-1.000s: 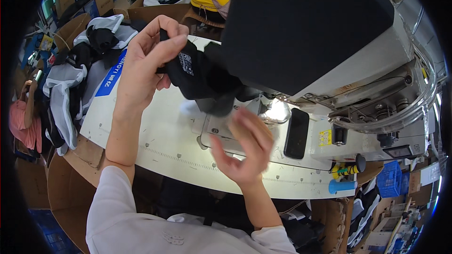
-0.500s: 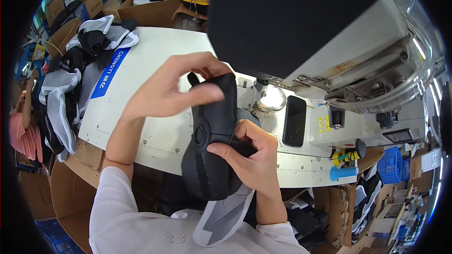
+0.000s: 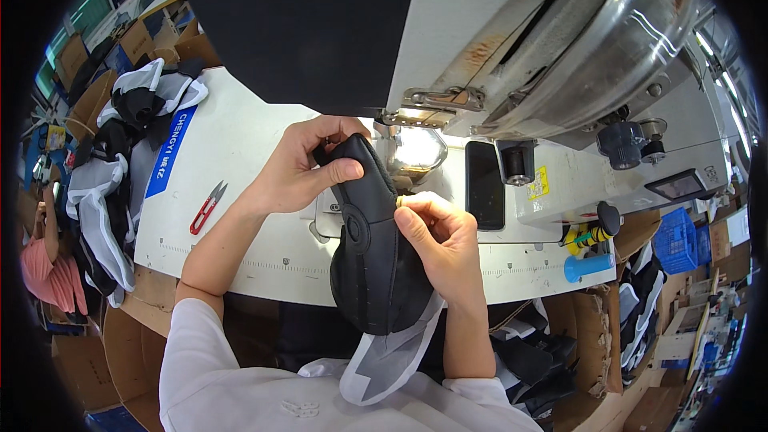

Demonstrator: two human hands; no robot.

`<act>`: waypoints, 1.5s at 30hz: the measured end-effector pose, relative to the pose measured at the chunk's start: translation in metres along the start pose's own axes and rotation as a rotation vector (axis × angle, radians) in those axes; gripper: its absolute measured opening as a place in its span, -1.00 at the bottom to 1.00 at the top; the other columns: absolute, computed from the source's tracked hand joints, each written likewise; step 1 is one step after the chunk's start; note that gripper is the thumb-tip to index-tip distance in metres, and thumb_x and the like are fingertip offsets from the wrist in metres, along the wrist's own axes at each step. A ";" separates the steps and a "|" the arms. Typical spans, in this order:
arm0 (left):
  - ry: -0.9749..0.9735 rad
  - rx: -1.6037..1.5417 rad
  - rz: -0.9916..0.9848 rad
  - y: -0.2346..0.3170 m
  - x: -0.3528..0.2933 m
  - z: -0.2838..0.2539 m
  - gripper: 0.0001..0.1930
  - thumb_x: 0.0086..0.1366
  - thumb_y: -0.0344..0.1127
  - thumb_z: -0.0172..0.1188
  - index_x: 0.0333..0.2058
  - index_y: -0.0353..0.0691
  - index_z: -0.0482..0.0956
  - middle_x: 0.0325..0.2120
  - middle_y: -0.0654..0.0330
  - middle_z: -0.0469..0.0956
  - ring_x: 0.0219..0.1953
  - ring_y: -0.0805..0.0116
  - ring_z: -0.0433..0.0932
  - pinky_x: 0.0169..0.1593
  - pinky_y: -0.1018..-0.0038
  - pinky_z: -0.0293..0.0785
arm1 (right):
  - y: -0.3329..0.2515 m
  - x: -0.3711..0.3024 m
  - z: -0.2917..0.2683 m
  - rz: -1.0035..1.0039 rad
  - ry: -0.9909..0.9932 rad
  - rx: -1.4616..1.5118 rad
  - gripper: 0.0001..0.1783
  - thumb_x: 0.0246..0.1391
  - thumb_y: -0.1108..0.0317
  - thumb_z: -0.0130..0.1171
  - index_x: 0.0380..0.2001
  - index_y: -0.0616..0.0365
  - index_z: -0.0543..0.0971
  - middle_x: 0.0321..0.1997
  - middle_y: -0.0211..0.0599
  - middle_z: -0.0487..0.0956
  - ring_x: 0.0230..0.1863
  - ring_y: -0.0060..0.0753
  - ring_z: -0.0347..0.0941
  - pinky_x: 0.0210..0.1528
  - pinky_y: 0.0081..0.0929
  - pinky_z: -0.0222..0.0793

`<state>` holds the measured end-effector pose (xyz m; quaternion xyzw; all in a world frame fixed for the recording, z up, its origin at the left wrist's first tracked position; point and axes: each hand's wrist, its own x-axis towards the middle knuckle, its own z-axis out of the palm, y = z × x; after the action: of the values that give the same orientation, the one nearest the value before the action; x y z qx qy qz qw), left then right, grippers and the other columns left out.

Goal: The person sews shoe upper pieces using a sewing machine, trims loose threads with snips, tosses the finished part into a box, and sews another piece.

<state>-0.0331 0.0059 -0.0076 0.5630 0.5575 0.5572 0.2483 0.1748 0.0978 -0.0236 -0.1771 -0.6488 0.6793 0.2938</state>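
A black padded sewn piece [image 3: 376, 272], which looks like a shoe upper, is held up between my hands. It has a round raised patch on its side, and a grey-and-white strip [image 3: 396, 360] hangs from its lower end toward my lap. My left hand [image 3: 324, 164] is closed on its upper end, thumb across the front and fingers mostly hidden behind. Lower on its right edge, my right hand [image 3: 440, 240] pinches the seam between thumb and fingers. Just beyond the piece is the sewing machine's bright lamp area [image 3: 418, 150]. Red-handled thread snips [image 3: 208, 208] lie left of my left forearm.
The sewing machine head [image 3: 472, 40] overhangs the white table [image 3: 248, 256]. A phone [image 3: 485, 184], a blue cone [image 3: 588, 267] and a yellow-and-black tool [image 3: 594, 230] lie right. Black-and-white pieces [image 3: 100, 184] are heaped left. Cardboard boxes [image 3: 132, 344] flank me; another person [image 3: 52, 264] sits far left.
The view has shifted, bringing the machine head closer and the snips into sight. The black piece has turned and tilted, and my left thumb now presses on its upper end.
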 end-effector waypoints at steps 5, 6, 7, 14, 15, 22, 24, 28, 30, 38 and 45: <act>0.035 0.042 0.038 -0.004 -0.003 -0.001 -0.55 0.14 -0.14 0.38 -0.14 -0.34 0.51 -0.34 0.34 0.45 -0.36 0.63 0.33 -0.26 0.66 0.31 | -0.005 0.001 0.000 -0.038 0.050 -0.006 -0.85 0.17 0.37 0.21 -0.32 0.26 0.56 -0.53 -0.61 0.45 -0.51 -0.80 0.28 -0.41 -0.71 0.23; 0.056 0.070 0.029 -0.005 -0.005 -0.003 -0.57 0.15 -0.16 0.38 -0.14 -0.34 0.51 -0.32 0.34 0.45 -0.35 0.62 0.33 -0.24 0.65 0.32 | 0.000 -0.001 -0.003 -0.254 0.225 -0.272 -0.85 0.17 0.37 0.22 -0.35 0.25 0.55 -0.52 -0.56 0.47 -0.49 -0.78 0.32 -0.39 -0.72 0.25; 0.057 0.066 0.032 -0.003 -0.005 -0.002 -0.57 0.15 -0.16 0.38 -0.14 -0.34 0.51 -0.32 0.34 0.45 -0.35 0.62 0.33 -0.24 0.65 0.32 | 0.001 -0.007 -0.007 -0.473 0.404 -0.545 -0.84 0.16 0.37 0.22 -0.39 0.24 0.53 -0.50 -0.51 0.49 -0.47 -0.75 0.36 -0.36 -0.72 0.28; 0.153 0.196 0.319 0.025 -0.016 0.015 -0.68 0.10 -0.24 0.38 -0.29 -0.32 0.51 -0.39 0.18 0.48 -0.34 0.37 0.42 -0.28 0.50 0.33 | 0.011 -0.069 -0.002 0.336 0.110 0.252 -0.73 0.22 0.24 0.17 -0.32 0.29 0.53 -0.40 -0.41 0.56 -0.42 -0.71 0.44 -0.32 -0.71 0.38; 0.170 0.278 0.433 0.027 -0.017 0.015 -0.68 0.08 -0.25 0.39 -0.30 -0.32 0.51 -0.38 0.15 0.48 -0.35 0.33 0.44 -0.28 0.49 0.33 | 0.013 -0.068 0.003 0.339 0.119 0.253 -0.73 0.22 0.24 0.17 -0.32 0.29 0.53 -0.40 -0.41 0.56 -0.42 -0.71 0.44 -0.32 -0.71 0.38; 0.250 0.413 0.606 0.040 -0.027 0.018 -0.67 0.04 -0.27 0.41 -0.33 -0.33 0.51 -0.42 0.12 0.48 -0.40 0.29 0.44 -0.36 0.49 0.33 | -0.003 -0.075 0.010 0.507 0.224 0.892 -0.71 0.26 0.29 0.05 -0.07 0.29 0.48 -0.12 -0.24 0.59 -0.08 -0.44 0.53 0.03 -0.47 0.42; 0.251 0.425 0.607 0.040 -0.027 0.019 -0.67 0.04 -0.26 0.41 -0.33 -0.33 0.51 -0.42 0.12 0.48 -0.39 0.29 0.43 -0.35 0.48 0.33 | -0.001 -0.078 0.010 0.382 0.244 0.965 -0.64 0.27 0.31 -0.01 0.04 0.32 0.40 0.02 -0.16 0.53 0.07 -0.30 0.49 0.15 -0.32 0.37; 0.224 0.353 0.581 0.036 -0.024 0.016 -0.67 0.07 -0.23 0.39 -0.33 -0.33 0.50 -0.42 0.14 0.46 -0.38 0.29 0.42 -0.34 0.46 0.32 | -0.006 -0.072 0.016 0.247 0.118 0.866 -0.54 0.24 0.38 0.00 0.16 0.34 0.30 0.13 -0.14 0.46 0.11 -0.28 0.45 0.19 -0.30 0.35; 0.202 0.337 0.561 0.036 -0.025 0.016 -0.67 0.09 -0.23 0.38 -0.33 -0.33 0.49 -0.41 0.14 0.46 -0.37 0.29 0.42 -0.33 0.46 0.32 | 0.000 -0.070 0.020 0.291 0.133 0.886 -0.55 0.25 0.34 -0.03 0.13 0.39 0.33 0.11 -0.05 0.48 0.10 -0.18 0.47 0.17 -0.23 0.38; 0.007 -0.045 0.189 0.024 -0.021 0.007 -0.68 0.28 -0.17 0.22 -0.22 -0.33 0.45 -0.37 0.23 0.40 -0.32 0.50 0.35 -0.21 0.61 0.28 | -0.010 -0.056 0.029 0.439 0.139 1.419 -0.71 0.16 0.39 -0.01 -0.19 0.43 0.52 -0.22 0.06 0.62 -0.22 -0.18 0.62 -0.09 -0.36 0.58; 0.005 -0.051 0.040 0.037 -0.017 0.005 -0.57 0.24 0.01 0.23 -0.28 -0.31 0.43 -0.38 0.27 0.38 -0.31 0.54 0.34 -0.23 0.62 0.24 | -0.008 -0.055 0.037 0.453 0.269 0.973 -0.65 0.15 0.37 0.06 -0.06 0.42 0.47 -0.17 -0.05 0.61 -0.21 -0.27 0.60 -0.12 -0.45 0.55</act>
<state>-0.0110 -0.0177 0.0186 0.5661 0.5323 0.5775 0.2502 0.1948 0.0344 -0.0200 -0.2412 -0.1624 0.9183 0.2687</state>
